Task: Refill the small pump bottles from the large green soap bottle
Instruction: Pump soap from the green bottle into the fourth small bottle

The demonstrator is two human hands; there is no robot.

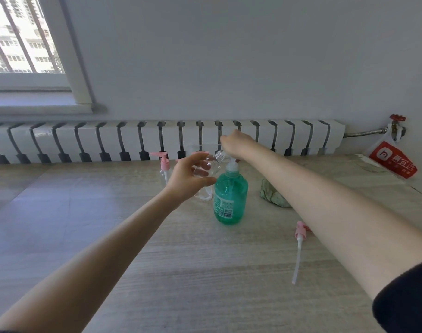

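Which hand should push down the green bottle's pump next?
Right. The right hand sits over the pump of the green bottle, while the left hand grips the small clear bottle, tilted with its open neck by the spout.

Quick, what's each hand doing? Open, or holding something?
Left hand: holding the clear bottle, tilted.
Right hand: over the green bottle, at its pump; open or closed cannot be told.
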